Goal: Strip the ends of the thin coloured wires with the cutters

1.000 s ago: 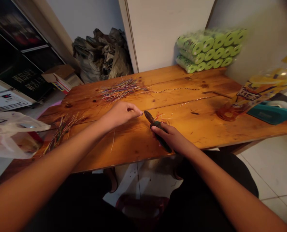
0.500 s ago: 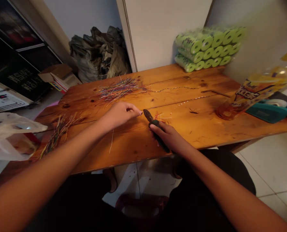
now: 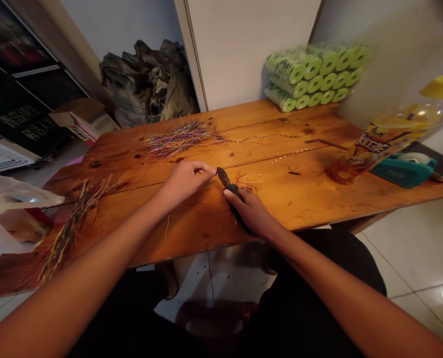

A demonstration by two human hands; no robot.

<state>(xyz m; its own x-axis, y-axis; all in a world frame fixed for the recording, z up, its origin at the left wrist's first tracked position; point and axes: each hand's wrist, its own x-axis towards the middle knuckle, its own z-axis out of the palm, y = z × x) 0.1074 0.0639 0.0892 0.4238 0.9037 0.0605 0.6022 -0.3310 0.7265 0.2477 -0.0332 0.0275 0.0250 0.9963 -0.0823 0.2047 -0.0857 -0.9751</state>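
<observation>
My right hand is wrapped round dark-handled pliers, whose jaws point up and to the left. The fingers of my left hand pinch a thin wire, mostly hidden, with a dark tip at the pliers' jaws. Short orange and white wire pieces lie just beyond my right hand. A bundle of coloured wires rests farther back on the wooden table. Another wire bundle is at the left, beside my left forearm. One loose pale wire lies near the front edge.
A tilted-looking drink bottle and a teal tape dispenser stand at the right. Green wrapped rolls are stacked at the back. A plastic bag sits at the left edge. A thin dark rod lies near the bottle.
My left fingertips and the pliers' jaws have come together; a small gap showed between them before. The view has shifted slightly, showing more of the left wire bundle.
</observation>
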